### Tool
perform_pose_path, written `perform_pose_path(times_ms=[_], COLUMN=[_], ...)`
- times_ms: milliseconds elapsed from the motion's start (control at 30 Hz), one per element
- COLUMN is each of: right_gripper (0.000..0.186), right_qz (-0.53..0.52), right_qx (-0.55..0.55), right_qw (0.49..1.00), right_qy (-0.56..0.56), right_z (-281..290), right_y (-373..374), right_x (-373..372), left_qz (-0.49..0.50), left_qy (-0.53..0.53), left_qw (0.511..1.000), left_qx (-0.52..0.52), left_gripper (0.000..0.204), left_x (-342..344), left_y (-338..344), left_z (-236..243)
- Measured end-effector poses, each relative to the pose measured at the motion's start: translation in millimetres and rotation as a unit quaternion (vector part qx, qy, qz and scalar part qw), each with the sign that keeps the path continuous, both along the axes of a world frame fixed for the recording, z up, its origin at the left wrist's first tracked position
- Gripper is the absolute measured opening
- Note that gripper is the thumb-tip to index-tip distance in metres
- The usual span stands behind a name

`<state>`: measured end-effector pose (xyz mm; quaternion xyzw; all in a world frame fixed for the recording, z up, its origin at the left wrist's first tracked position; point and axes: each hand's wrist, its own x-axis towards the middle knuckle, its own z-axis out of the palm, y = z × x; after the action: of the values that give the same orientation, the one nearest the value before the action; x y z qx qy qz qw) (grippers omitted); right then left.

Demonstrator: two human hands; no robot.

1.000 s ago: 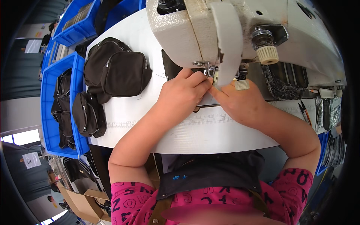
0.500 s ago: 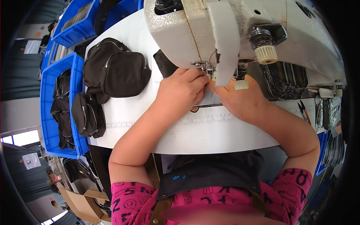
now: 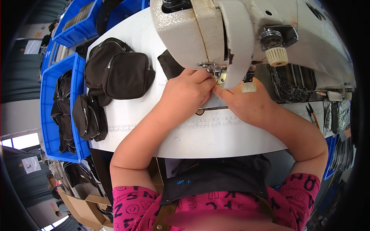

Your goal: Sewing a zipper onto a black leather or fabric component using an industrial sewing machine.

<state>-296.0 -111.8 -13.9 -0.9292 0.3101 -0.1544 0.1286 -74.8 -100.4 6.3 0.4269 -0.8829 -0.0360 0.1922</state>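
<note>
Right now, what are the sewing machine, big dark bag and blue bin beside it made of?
Sewing machine: probably painted metal; its cream coat looks shiny, brownish along a seam. Big dark bag: seemingly matte fabric, softly creased. Blue bin: likely plastic, smooth and evenly coloured.

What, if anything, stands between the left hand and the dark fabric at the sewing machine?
Nothing visible: the left hand meets the dark fabric in this view. The sewing machine hides part of that fabric.

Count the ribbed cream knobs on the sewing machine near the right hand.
2. The upper knob is on the front of the sewing machine; the lower knob shows over the right hand. Others may be hidden.
</note>
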Motion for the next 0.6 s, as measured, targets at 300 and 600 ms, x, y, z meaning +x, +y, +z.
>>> perform_pose_path(times_ms=[300,600], right_gripper=[0.029,0.045], right_qz=[-0.05,-0.028], right_qx=[-0.055,-0.084], right_qw=[0.997,0.996], right_qy=[0.006,-0.015], right_z=[-15,-15], right_y=[2,1], right_x=[1,1], left_qz=[0.025,0.081], left_qy=[-0.01,0.173], left_qw=[1.0,0.942], left_qx=[0.001,0.275], left_gripper=[0.032,0.037], left_x=[-6,18], left_y=[2,-6], left_z=[0,10])
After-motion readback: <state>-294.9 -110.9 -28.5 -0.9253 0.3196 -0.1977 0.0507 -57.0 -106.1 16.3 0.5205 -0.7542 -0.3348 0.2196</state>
